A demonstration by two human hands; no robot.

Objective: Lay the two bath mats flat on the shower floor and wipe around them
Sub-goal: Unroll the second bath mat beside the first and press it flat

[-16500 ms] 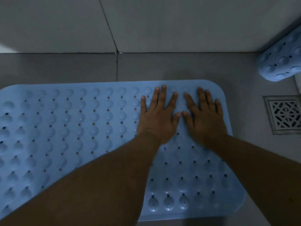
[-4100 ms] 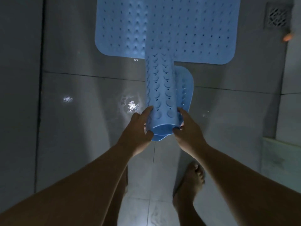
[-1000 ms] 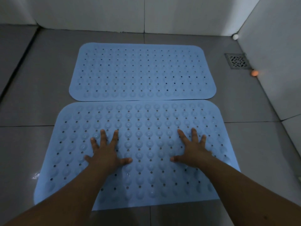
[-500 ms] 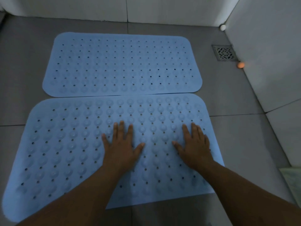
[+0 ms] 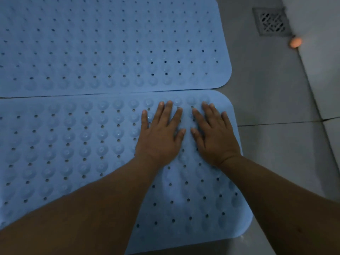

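Two bare forearms, no sleeves. Left hand [image 5: 159, 137] and right hand [image 5: 214, 136] bare too, no gloves, rings or watch. Short, plain nails on the fingers [image 5: 168, 111].

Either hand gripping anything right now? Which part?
Nothing held. Left hand and right hand press flat, fingers straight, on the near mat by its far right corner.

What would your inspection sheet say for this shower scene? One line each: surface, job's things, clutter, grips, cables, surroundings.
Surface: grey tiled shower floor, dim light.
Job's things: near blue rubber bath mat and far blue rubber bath mat lie flat, long edges meeting.
Clutter: small orange object by the wall.
Grips: left hand and right hand press flat on the near mat's far right corner.
Cables: nothing seen.
Surroundings: square metal floor drain; pale wall.
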